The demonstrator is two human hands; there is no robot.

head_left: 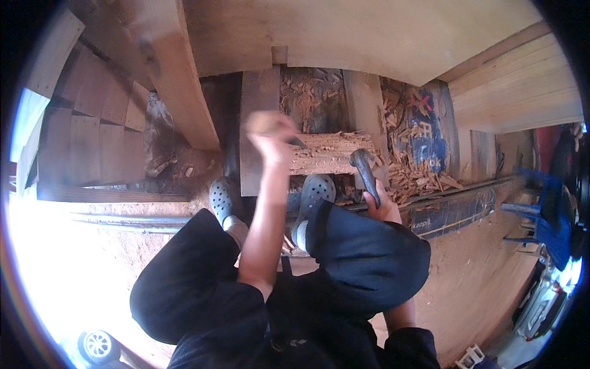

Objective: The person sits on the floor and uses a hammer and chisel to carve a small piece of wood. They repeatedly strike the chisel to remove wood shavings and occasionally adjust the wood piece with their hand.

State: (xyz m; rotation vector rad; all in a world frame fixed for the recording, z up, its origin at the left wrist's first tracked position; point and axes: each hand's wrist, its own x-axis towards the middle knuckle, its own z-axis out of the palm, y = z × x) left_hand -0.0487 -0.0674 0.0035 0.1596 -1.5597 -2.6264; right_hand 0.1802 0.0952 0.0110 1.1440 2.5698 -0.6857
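My left hand (273,140) is smeared by motion above a rough-hewn block of wood (332,157). It is closed on a rounded, tan, wooden-looking thing (263,123), and a dark pointed piece (297,143) shows beside the hand, over the block. What kind of tool this is, I cannot make out. My right hand (386,209), by my right knee, grips a dark metal hammer (367,175) by its handle. The hammer's head is up, close to the block's right end. The block's top is splintered and ridged.
My feet in grey clogs (316,190) are close to the block. Wood chips (421,181) lie heaped to the right. A thick post (175,67) slants at left, and large boards (362,37) hang overhead. Stacked planks (92,147) stand far left; a blue chair (541,212) is at right.
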